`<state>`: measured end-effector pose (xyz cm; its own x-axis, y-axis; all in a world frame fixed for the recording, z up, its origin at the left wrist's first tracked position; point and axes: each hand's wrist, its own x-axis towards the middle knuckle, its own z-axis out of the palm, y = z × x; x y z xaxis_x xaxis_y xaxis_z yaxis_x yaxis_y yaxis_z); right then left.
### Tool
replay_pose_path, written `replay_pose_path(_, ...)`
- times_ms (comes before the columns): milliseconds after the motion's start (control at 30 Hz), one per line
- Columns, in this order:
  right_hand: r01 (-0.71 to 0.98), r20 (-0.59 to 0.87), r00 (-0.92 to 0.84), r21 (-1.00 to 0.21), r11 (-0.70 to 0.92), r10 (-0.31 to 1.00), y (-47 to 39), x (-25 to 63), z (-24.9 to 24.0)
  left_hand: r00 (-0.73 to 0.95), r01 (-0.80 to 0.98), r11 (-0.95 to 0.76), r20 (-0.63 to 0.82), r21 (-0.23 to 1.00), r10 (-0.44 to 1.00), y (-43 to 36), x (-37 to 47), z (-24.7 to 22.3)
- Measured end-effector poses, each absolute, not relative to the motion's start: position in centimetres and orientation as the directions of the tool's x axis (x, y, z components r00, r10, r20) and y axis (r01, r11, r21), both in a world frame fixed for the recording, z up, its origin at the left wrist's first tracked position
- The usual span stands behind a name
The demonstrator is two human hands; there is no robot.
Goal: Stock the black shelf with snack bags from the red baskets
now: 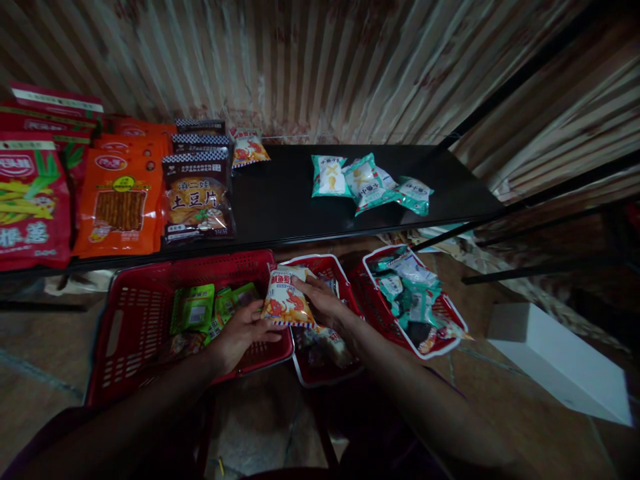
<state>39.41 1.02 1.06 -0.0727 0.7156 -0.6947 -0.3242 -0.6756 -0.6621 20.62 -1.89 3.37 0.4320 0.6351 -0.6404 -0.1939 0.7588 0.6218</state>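
A small white and orange snack bag [287, 298] with red printing is held upright over the baskets. My right hand [323, 299] grips its right side, fingers closed on the front and edge. At the lower left corner, my left hand [247, 335] holds the bag between thumb and fingers. Below my left hand is a large red basket [117, 347] with several green snack packs [194, 308]. Beneath my right hand stands a smaller red basket with a white rim [299, 367], its packets partly hidden by my arm. A similar snack bag [249, 148] sits on the shelf.
The black shelf [280, 200] carries red bags [30, 200], orange bags [117, 200], dark potato-chip bags [197, 197] and several teal-white bags [367, 181]. At right are another basket [447, 348] of teal packets, a white box [565, 360] and black metal bars [500, 217]. Pleated curtain hangs behind.
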Motion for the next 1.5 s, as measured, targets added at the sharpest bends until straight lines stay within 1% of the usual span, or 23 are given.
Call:
replay_pose_path(67,-0.321,-0.721,-0.102,-0.629,-0.708,0.686,1.1,39.3,1.3,0.433,-0.197,0.745,-0.625,0.637,0.649,-1.9,20.5,3.4)
replay_pose_path(200,-0.32,-0.733,-0.121,-0.61,-0.725,0.669,1.0,39.2,1.5,0.461,-0.198,0.734,-0.599,0.65,0.655,-1.7,20.4,3.8)
replay_pose_path(400,-0.39,-0.755,0.01,-0.607,-0.692,0.656,0.8,38.8,1.1,0.439,-0.178,0.726,-0.607,0.664,0.662,-1.5,20.4,4.2)
replay_pose_path(533,-0.366,-0.735,0.054,-0.644,-0.671,0.676,0.7,38.3,1.5,0.428,-0.166,0.724,-0.612,0.67,0.664,-1.5,20.5,4.1)
replay_pose_path(633,-0.284,-0.691,0.094,-0.708,-0.646,0.716,0.6,38.6,1.2,0.417,-0.126,0.707,-0.609,0.696,0.675,-1.6,20.6,3.5)
replay_pose_path(733,-0.111,-0.604,0.14,-0.797,-0.593,0.785,0.3,39.2,0.4,0.378,-0.051,0.642,-0.58,0.765,0.721,-2.1,20.7,2.3)
replay_pose_path(800,0.011,-0.548,0.149,-0.831,-0.556,0.823,0.2,39.6,0.0,0.323,0.041,0.567,-0.548,0.823,0.772,-2.4,20.7,1.9)
replay_pose_path(867,0.066,-0.524,0.123,-0.843,-0.534,0.843,0.1,39.7,0.0,0.252,0.167,0.463,-0.492,0.87,0.833,-2.6,20.6,1.9)
replay_pose_path(900,0.057,-0.532,0.096,-0.841,-0.538,0.841,0.0,39.6,0.1,0.227,0.231,0.404,-0.453,0.885,0.862,-2.7,20.6,2.1)
replay_pose_path(967,-0.029,-0.587,0.013,-0.81,-0.586,0.81,-0.2,39.1,0.6,0.225,0.341,0.27,-0.357,0.9,0.907,-2.7,20.7,2.6)
replay_pose_path(1067,-0.215,-0.669,-0.143,-0.698,-0.683,0.729,-0.6,38.1,1.7,0.322,0.459,0.067,-0.236,0.886,0.917,-2.7,21.0,3.1)
replay_pose_path(1133,-0.295,-0.677,-0.216,-0.642,-0.708,0.704,-0.8,37.6,2.4,0.392,0.522,-0.032,-0.207,0.852,0.896,-2.9,21.2,3.1)
replay_pose_path(1200,-0.337,-0.653,-0.253,-0.632,-0.698,0.713,-1.0,37.3,2.9,0.457,0.565,-0.101,-0.209,0.819,0.864,-3.1,21.3,3.0)
replay_pose_path(1267,-0.354,-0.629,-0.277,-0.636,-0.686,0.726,-1.1,37.3,3.1,0.514,0.576,-0.156,-0.207,0.803,0.832,-3.4,21.4,3.0)
replay_pose_path(1333,-0.351,-0.628,-0.294,-0.631,-0.692,0.721,-1.1,37.5,3.0,0.54,0.556,-0.174,-0.195,0.813,0.818,-3.6,21.4,3.2)
replay_pose_path(1433,-0.337,-0.661,-0.3,-0.602,-0.724,0.688,-1.0,37.8,2.8,0.533,0.461,-0.141,-0.147,0.876,0.833,-3.4,21.1,3.4)
replay_pose_path(1500,-0.34,-0.67,-0.302,-0.589,-0.733,0.678,-1.0,37.9,2.7,0.481,0.396,-0.114,-0.101,0.911,0.871,-2.9,20.8,3.5)
